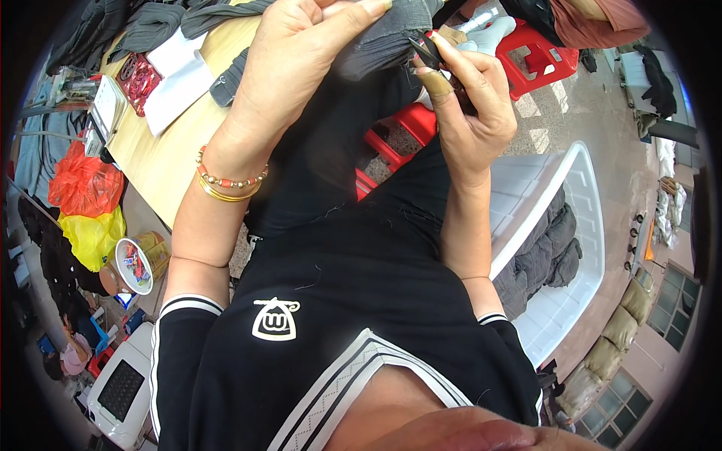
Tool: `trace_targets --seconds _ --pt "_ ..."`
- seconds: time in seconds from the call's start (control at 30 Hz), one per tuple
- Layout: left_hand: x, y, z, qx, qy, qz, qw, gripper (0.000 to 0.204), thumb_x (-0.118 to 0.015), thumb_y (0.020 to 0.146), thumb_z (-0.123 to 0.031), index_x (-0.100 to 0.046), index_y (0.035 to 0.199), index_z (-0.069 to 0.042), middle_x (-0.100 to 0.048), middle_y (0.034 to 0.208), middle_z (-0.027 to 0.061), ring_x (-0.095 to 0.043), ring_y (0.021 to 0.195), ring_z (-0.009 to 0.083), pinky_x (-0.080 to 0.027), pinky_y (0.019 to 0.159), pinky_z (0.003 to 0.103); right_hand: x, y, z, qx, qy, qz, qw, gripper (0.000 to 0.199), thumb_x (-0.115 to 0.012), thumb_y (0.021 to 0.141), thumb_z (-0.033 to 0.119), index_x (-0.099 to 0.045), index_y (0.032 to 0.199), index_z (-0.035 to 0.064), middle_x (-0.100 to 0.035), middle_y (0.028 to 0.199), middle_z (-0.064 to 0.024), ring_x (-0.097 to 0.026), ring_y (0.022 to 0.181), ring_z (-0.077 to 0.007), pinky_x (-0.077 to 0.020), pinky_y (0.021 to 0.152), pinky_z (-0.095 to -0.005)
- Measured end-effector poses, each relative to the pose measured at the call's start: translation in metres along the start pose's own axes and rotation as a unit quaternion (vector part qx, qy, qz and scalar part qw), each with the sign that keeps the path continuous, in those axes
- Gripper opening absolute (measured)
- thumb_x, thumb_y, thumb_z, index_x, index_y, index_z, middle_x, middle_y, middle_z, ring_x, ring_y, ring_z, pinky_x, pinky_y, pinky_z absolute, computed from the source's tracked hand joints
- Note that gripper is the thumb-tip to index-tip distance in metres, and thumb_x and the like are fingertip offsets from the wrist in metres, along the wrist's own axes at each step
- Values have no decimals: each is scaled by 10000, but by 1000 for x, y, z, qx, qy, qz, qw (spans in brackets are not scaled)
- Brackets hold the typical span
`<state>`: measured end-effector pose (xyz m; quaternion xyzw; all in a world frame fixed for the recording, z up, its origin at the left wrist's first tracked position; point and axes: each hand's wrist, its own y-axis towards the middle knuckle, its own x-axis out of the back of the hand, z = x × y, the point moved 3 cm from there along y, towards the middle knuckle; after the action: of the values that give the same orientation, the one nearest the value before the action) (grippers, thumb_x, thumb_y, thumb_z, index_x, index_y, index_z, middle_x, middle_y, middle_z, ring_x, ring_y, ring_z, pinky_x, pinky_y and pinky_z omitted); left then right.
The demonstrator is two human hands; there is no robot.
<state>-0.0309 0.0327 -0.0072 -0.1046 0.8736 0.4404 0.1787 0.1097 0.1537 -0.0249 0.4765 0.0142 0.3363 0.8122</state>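
Observation:
At the top of the head view, my left hand (pixel 304 49) pinches the edge of a dark grey ribbed knit fabric piece (pixel 383 46) between thumb and fingers. Small black thread snips (pixel 427 54) sit in my right hand (pixel 474 98), their pointed blades against the fabric's right edge. A tan wrap covers one of this hand's fingertips. The fabric hangs over my dark trousers, and its upper part runs out of the picture. Whether a thread lies between the blades is too small to tell.
A pale wooden table (pixel 162 161) on my left bears grey garments (pixel 154 30) and white paper (pixel 177 83). To my right stands a white plastic bin (pixel 590 225) with dark grey garments inside. Red stools (pixel 530 64) stand ahead; a bucket (pixel 150 255) and plastic bags (pixel 86 180) are at left.

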Motion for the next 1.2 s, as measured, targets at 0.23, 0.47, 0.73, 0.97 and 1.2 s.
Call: trace_targets --seconds 0.23,0.47,0.73,0.97,1.2 --pt "-1 4 0 136 72 -126 980 117 -596 992 -84 -620 1071 -2 -670 940 -1 -609 815 39 -493 740 180 -3 2 0 23 6 -2 1000 425 -844 726 14 -746 1138 57 -596 882 -20 -476 629 -42 -362 520 -185" --pt "-3 7 -2 73 28 -58 995 120 -598 991 -87 -620 1070 0 -689 946 22 -632 800 51 -510 728 189 -3 2 1 52 -26 -11 998 447 -853 700 17 -750 1132 66 -599 865 -33 -514 677 -80 -402 557 -213" --pt "0 -7 -7 267 105 -237 928 126 -597 989 -78 -619 1080 6 -698 954 36 -643 813 60 -519 739 194 -2 0 3 40 -44 -10 998 453 -854 691 18 -751 1129 67 -603 861 -38 -540 697 -101 -428 587 -226" --pt "-1 -6 -6 270 98 -231 930 127 -596 989 -73 -618 1086 6 -696 956 34 -643 808 59 -518 727 189 -1 3 4 45 -44 -2 998 430 -847 699 16 -755 1116 64 -611 847 -40 -546 697 -106 -423 583 -223" --pt "10 -4 6 268 91 -228 931 132 -595 989 -68 -620 1098 2 -692 951 25 -640 815 56 -514 732 187 -1 3 1 55 -27 -7 998 358 -827 743 12 -759 1093 46 -618 849 -38 -533 684 -93 -410 572 -219"
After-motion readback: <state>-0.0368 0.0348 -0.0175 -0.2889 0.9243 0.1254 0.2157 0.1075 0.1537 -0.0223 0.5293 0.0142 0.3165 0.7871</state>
